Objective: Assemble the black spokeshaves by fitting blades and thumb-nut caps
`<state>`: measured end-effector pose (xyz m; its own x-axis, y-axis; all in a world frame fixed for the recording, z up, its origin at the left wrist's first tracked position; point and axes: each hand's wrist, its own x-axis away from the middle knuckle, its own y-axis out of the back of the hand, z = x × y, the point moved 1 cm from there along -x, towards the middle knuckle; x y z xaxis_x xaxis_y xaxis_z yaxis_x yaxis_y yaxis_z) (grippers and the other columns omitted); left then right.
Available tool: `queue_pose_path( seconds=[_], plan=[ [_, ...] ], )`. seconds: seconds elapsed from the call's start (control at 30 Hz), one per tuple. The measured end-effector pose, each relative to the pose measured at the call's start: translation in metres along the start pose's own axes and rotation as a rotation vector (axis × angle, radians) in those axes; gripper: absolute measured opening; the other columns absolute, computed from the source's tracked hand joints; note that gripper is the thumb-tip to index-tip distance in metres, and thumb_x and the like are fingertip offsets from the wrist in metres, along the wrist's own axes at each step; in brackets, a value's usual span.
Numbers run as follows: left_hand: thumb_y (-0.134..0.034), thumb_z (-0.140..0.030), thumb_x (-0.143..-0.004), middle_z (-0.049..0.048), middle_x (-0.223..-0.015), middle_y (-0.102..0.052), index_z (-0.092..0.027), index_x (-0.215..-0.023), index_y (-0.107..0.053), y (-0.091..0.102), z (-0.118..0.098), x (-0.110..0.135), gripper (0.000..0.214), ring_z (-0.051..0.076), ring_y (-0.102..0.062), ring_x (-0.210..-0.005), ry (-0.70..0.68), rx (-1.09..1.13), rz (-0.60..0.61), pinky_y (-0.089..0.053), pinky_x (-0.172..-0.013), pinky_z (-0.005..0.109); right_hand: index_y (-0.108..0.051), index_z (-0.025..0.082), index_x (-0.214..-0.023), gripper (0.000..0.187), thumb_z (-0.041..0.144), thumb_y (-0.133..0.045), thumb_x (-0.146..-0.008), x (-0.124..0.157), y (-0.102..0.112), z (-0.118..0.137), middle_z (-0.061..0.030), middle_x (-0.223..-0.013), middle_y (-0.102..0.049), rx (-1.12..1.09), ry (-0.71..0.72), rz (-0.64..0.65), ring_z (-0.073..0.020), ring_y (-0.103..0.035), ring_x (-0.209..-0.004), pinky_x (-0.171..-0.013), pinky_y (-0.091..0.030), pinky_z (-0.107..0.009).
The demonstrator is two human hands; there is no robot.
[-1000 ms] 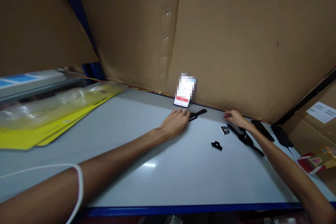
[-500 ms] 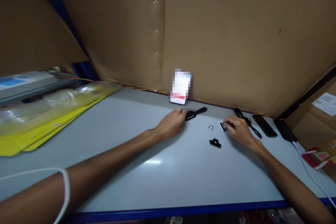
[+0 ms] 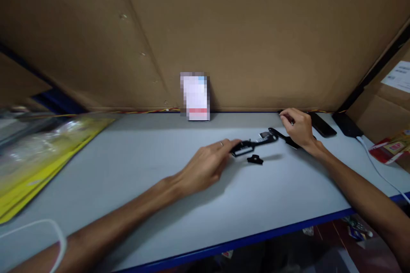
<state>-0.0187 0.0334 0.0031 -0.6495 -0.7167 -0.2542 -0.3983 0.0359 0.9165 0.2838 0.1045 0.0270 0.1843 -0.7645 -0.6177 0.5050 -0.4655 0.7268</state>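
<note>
My left hand [image 3: 208,162] grips a black slotted plastic tool [image 3: 243,148] by its wide end, its slim handle pointing right, lifted above the table. Just below that tool lies a small black plate with a hole [image 3: 255,160]. A thin metal blade [image 3: 264,135] rests behind the raised handle, which partly covers it. My right hand [image 3: 297,126] is closed, fingers curled, over a second black tool [image 3: 291,141]. A tiny shiny spot shows at its fingers; what they hold I cannot make out. The hand hides part of the second tool.
A lit phone [image 3: 197,98] leans on the cardboard wall [image 3: 243,34]. Right of my right hand lie a dark phone [image 3: 323,124] and a black block [image 3: 347,125] with a white cable. Yellow sheets in clear plastic [image 3: 54,153] lie at left.
My left hand has lifted the slotted tool and brought it right, towards me. My right hand has let go of the blade and moved to the second tool. The view has shifted.
</note>
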Motion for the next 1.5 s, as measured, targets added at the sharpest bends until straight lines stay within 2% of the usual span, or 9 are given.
queue_pose_path(
  seconds=[0.13, 0.23, 0.37, 0.5, 0.77, 0.97, 1.13, 1.4, 1.5],
  plan=[
    [-0.047, 0.001, -0.074, 0.0059, -0.098, -0.065, -0.018, -0.144, -0.038, -0.006, -0.040, 0.011, 0.074, 0.019, -0.062, -0.079, -0.279, -0.012, 0.227, -0.050, -0.067, 0.031, -0.069, 0.020, -0.091, 0.020, 0.023, -0.049, -0.091, 0.002, -0.006, 0.001, -0.0063, -0.087, -0.071, 0.004, -0.006, 0.051, -0.0197, -0.062, -0.077, -0.073, -0.043, -0.032],
    [-0.049, 0.003, -0.063, 0.0056, -0.098, -0.065, -0.018, -0.143, -0.041, -0.007, -0.053, 0.013, 0.083, 0.019, -0.061, -0.077, -0.305, -0.047, 0.307, -0.049, -0.066, 0.030, -0.070, 0.021, -0.091, 0.020, 0.021, -0.049, -0.091, 0.009, -0.011, 0.010, -0.0054, -0.089, -0.072, -0.008, 0.041, 0.153, -0.0187, -0.061, -0.076, -0.073, -0.043, -0.032],
    [-0.047, 0.003, -0.060, 0.0053, -0.096, -0.065, -0.017, -0.142, -0.041, -0.007, -0.050, 0.011, 0.086, 0.019, -0.062, -0.077, -0.287, -0.071, 0.326, -0.048, -0.067, 0.031, -0.070, 0.023, -0.088, 0.021, 0.022, -0.050, -0.093, 0.019, -0.012, 0.030, -0.0035, -0.089, -0.073, -0.040, 0.140, 0.332, -0.0176, -0.062, -0.077, -0.072, -0.043, -0.031],
    [-0.044, 0.005, -0.063, 0.0081, -0.097, -0.065, -0.013, -0.144, -0.040, -0.010, -0.042, 0.010, 0.083, 0.020, -0.062, -0.076, -0.301, -0.152, 0.270, -0.048, -0.065, 0.032, -0.070, 0.023, -0.091, 0.022, 0.022, -0.049, -0.094, 0.022, -0.009, 0.038, -0.0044, -0.090, -0.073, -0.020, 0.163, 0.450, -0.0190, -0.062, -0.077, -0.071, -0.042, -0.032],
    [-0.043, -0.004, -0.085, 0.0084, -0.093, -0.067, -0.015, -0.137, -0.048, -0.011, -0.035, 0.009, 0.053, 0.019, -0.062, -0.070, -0.342, -0.202, 0.212, -0.047, -0.063, 0.033, -0.069, 0.025, -0.115, 0.025, 0.028, -0.061, -0.092, 0.010, -0.008, 0.012, -0.0040, -0.085, -0.072, 0.055, 0.067, 0.645, -0.0214, -0.063, -0.076, -0.067, -0.040, -0.030],
    [-0.042, -0.007, -0.088, 0.0092, -0.092, -0.067, -0.012, -0.137, -0.049, -0.011, -0.035, 0.009, 0.050, 0.020, -0.062, -0.070, -0.353, -0.228, 0.220, -0.048, -0.062, 0.033, -0.068, 0.022, -0.106, 0.022, 0.027, -0.070, -0.085, 0.007, -0.006, 0.009, -0.0004, -0.077, -0.068, -0.023, 0.006, 0.739, -0.0176, -0.061, -0.070, -0.061, -0.037, -0.027],
    [-0.036, -0.015, -0.097, 0.0087, -0.093, -0.069, -0.015, -0.136, -0.053, -0.009, -0.033, 0.009, 0.042, 0.019, -0.064, -0.073, -0.296, -0.127, 0.237, -0.050, -0.065, 0.033, -0.061, 0.021, -0.091, 0.029, 0.028, -0.081, -0.071, 0.008, -0.006, 0.017, 0.0000, -0.080, -0.066, -0.126, -0.066, 0.747, -0.0165, -0.059, -0.070, -0.060, -0.039, -0.027],
    [-0.042, -0.018, -0.097, 0.0042, -0.115, -0.073, -0.024, -0.129, -0.060, -0.007, -0.025, 0.007, 0.037, 0.019, -0.068, -0.100, -0.038, 0.307, 0.259, -0.053, -0.087, 0.035, -0.052, 0.023, -0.086, 0.032, 0.015, -0.077, -0.067, 0.012, -0.022, 0.016, 0.0031, -0.074, -0.060, -0.351, -0.149, 0.713, -0.0145, -0.056, -0.067, -0.059, -0.042, -0.027],
    [-0.044, -0.018, -0.097, 0.0036, -0.112, -0.074, -0.022, -0.126, -0.063, -0.004, -0.024, 0.005, 0.035, 0.017, -0.068, -0.097, 0.022, 0.407, 0.289, -0.053, -0.085, 0.033, -0.055, 0.022, -0.087, 0.030, 0.015, -0.077, -0.068, 0.013, -0.026, 0.014, 0.0043, -0.070, -0.057, -0.428, -0.209, 0.738, -0.0127, -0.053, -0.060, -0.051, -0.039, -0.026]
  ],
)
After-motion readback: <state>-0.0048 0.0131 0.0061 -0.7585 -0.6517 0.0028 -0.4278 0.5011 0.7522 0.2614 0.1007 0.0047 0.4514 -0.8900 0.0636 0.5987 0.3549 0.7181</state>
